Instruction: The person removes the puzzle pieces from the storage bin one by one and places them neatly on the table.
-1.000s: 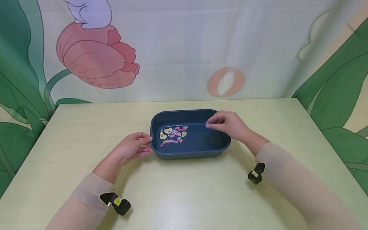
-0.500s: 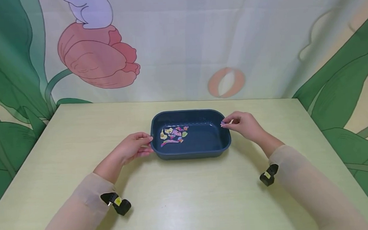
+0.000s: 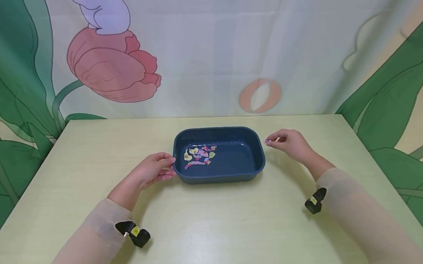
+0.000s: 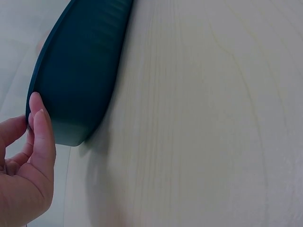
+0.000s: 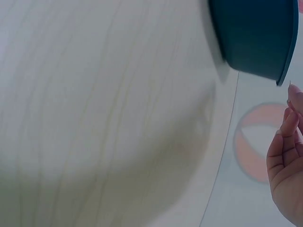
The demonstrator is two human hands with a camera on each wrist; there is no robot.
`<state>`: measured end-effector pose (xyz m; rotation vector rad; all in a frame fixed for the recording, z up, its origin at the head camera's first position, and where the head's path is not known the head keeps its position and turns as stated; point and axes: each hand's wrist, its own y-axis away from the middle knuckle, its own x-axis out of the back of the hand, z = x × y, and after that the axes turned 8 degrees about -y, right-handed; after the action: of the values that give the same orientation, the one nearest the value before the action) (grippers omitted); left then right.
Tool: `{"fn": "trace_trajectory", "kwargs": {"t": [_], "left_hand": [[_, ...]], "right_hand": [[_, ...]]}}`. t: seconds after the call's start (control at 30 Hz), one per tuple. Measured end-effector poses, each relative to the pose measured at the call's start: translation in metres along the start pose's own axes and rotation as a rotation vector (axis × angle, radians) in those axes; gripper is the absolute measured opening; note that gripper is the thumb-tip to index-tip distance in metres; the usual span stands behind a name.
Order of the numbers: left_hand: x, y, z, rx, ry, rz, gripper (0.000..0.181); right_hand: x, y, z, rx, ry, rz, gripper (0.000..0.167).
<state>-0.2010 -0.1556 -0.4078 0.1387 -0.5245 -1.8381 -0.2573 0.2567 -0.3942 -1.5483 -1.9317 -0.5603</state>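
Near the surface's (image 3: 216, 227) far edge, the left hand (image 3: 156, 166) grips the tray (image 3: 221, 178) by its left edge; just past its right edge, the right hand (image 3: 290, 144) pinches a scrap (image 3: 267, 141). Other scraps (image 3: 202, 152) lie inside, leftward. A light pinch and steady tray seem best.

Left hand (image 3: 155, 167) gripping, right hand (image 3: 290, 143) pinching, forearms (image 3: 84, 242) angled inward

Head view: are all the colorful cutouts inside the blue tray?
No, one small cutout is pinched in the right hand's grip, just outside the right rim of the blue tray.
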Motion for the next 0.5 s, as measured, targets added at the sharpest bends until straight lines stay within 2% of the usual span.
{"fn": "trace_trajectory", "kwargs": {"t": [0.27,0.5], "left_hand": [[0.000,0.000,0.000,-0.018,0.008,-0.005,0.028],[0.001,0.000,-0.001,-0.037,0.023,-0.011,0.027]], "right_hand": [[0.005,-0.004,0.010,-0.047,-0.002,0.009,0.027],[0.003,-0.013,0.027,-0.076,0.027,-0.021,0.028]]}}
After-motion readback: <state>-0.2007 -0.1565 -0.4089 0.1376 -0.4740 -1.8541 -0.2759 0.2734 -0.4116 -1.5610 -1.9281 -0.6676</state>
